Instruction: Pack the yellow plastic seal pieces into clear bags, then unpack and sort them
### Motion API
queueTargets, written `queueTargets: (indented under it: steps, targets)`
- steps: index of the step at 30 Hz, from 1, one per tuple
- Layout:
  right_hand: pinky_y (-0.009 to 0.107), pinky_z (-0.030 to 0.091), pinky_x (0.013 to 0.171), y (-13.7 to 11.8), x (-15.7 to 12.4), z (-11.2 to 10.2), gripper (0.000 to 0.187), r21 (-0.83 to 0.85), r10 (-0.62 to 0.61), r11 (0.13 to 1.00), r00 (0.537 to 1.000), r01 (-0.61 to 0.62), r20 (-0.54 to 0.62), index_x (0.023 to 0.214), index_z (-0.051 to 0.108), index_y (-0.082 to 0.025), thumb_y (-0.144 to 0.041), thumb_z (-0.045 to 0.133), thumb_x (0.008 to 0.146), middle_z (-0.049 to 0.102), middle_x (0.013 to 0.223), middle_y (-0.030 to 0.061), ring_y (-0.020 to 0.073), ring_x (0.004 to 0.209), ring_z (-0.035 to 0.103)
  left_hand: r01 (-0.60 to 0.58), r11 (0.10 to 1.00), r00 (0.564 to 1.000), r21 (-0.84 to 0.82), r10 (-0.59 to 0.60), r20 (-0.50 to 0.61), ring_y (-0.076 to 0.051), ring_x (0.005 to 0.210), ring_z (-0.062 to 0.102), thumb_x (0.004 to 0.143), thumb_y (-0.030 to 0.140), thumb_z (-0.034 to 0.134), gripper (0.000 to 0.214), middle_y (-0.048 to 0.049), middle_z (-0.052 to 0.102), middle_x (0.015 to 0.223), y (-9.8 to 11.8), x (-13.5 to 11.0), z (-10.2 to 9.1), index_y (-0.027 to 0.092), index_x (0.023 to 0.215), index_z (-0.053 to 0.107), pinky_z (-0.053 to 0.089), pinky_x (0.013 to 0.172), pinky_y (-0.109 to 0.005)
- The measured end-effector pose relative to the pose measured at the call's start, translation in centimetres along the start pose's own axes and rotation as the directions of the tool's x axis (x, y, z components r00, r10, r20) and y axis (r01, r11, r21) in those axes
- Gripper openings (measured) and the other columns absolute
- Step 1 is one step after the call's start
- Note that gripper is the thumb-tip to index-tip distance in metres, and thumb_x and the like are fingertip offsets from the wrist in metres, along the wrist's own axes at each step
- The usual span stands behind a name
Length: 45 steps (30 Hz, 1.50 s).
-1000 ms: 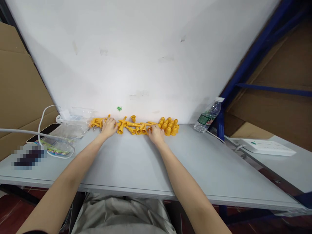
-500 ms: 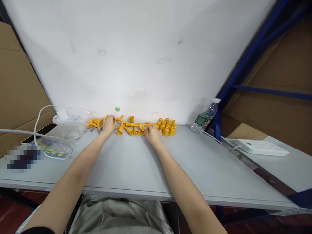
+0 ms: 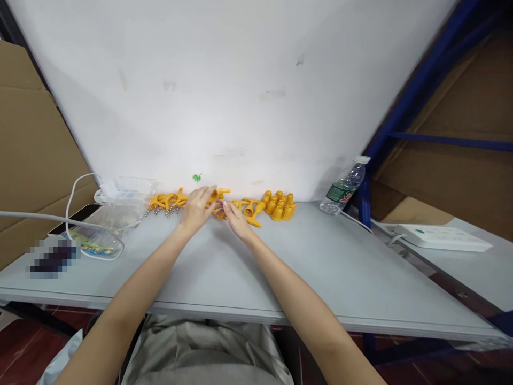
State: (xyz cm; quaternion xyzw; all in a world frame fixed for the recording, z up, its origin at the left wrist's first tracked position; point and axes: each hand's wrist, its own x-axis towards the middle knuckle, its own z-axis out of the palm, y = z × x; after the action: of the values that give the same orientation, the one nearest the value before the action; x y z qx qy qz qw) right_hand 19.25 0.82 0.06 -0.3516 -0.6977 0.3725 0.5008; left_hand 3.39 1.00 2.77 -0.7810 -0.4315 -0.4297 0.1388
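Note:
A row of yellow plastic parts [image 3: 248,206] lies along the white wall at the back of the grey table [image 3: 304,267]. At the row's right end stand several yellow cones [image 3: 279,206]; at its left end lie branched yellow pieces with small chains [image 3: 166,202]. My left hand [image 3: 197,206] is over the middle of the row, fingers closed on one yellow part [image 3: 214,194] lifted a little off the table. My right hand [image 3: 236,218] is just beside it, fingers stretched toward that part and touching the parts below it.
Clear plastic bags [image 3: 120,206], a phone [image 3: 66,218] and a white cable [image 3: 78,184] are at the left. A water bottle [image 3: 344,184] leans by the blue rack post [image 3: 364,206]. A white power strip [image 3: 441,238] lies on the right. Cardboard stands on both sides.
Both hands have moved inward from apart on the row and now meet at its middle. My left hand has lifted a yellow part; some parts near the right hand have shifted.

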Motion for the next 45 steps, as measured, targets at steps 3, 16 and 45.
queueTargets:
  steps: [3,16,45]
  targets:
    - [0.031,0.051,0.077,-0.4,0.1,1.4,0.067,0.31,0.126,0.943,0.992,-0.124,0.014,0.11,0.063,-0.023,-0.075,0.029,0.086,0.069,0.097,0.0059,0.0181,0.091,0.064,-0.126,0.992,0.992,-0.006,0.126,-0.031,-0.023,0.108,0.06,0.089,0.016,0.046,0.038,-0.0105,0.065,0.116,0.7,-1.5,1.1,0.021,0.125,0.058,0.047,0.096,-0.038]
    - [0.029,0.048,0.064,-1.2,0.2,0.4,0.041,0.594,0.293,0.772,0.956,-0.224,-0.02,0.077,0.064,-0.021,-0.059,0.073,0.067,0.067,0.075,0.0013,0.016,0.068,0.061,-0.263,0.958,0.964,-0.115,0.257,-0.063,-0.018,0.126,0.054,0.092,0.012,0.037,0.055,-0.0106,0.061,0.132,0.8,-3.8,2.3,0.02,0.146,0.036,0.044,0.106,-0.037]
    - [0.043,0.04,0.091,0.9,-0.2,-1.7,0.03,-0.741,-0.176,0.63,0.972,0.233,0.156,0.118,0.063,-0.018,-0.03,0.051,0.092,0.069,0.115,0.0136,0.0284,0.109,0.06,0.158,0.985,0.968,0.077,-0.169,0.183,-0.021,0.09,0.061,0.093,0.021,0.042,0.037,-0.0091,0.061,0.101,-2.8,-3.4,0.6,0.021,0.125,0.059,0.048,0.081,-0.031]
